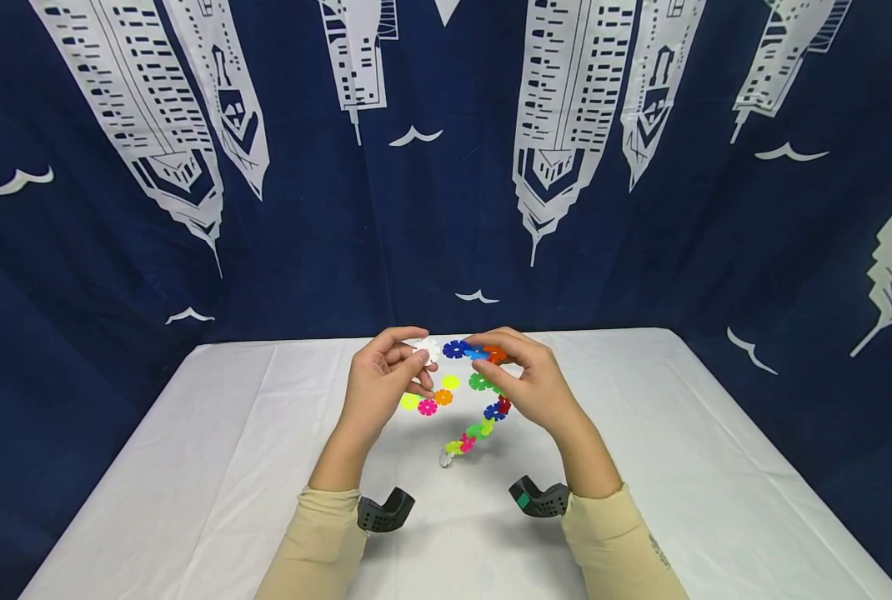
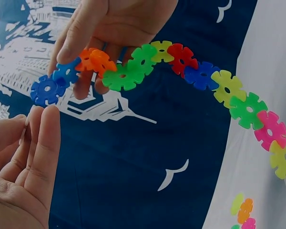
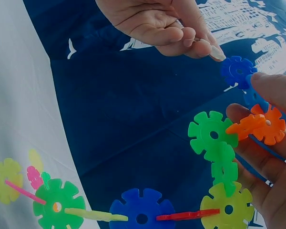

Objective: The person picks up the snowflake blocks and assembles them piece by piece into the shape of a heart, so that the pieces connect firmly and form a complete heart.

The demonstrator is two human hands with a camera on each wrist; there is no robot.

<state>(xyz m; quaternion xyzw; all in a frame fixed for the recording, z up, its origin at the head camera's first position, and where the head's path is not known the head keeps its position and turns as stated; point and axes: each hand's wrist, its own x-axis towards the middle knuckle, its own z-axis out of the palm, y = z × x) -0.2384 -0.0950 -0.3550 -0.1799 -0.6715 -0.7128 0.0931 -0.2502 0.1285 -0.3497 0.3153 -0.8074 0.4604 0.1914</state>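
Observation:
My left hand (image 1: 377,383) pinches a white snowflake disc (image 1: 428,348) between thumb and fingers. In the left wrist view that disc is seen nearly edge-on, right by the end of a chain of notched plastic discs. My right hand (image 1: 534,379) holds the chain near this end, its thumb on the light blue disc (image 2: 66,71). The dark blue end disc (image 3: 239,72) sticks out toward the left hand. From the right hand the chain runs through orange, green (image 3: 213,135), yellow, red and blue discs down to a white disc (image 1: 446,457) at its lower end.
Several loose discs lie on the white-covered table beyond the hands, among them a pink disc (image 1: 427,407) and an orange disc (image 1: 443,397). A dark blue curtain (image 1: 446,208) with white building prints hangs behind the table. Black wrist devices (image 1: 386,510) sit at both cuffs.

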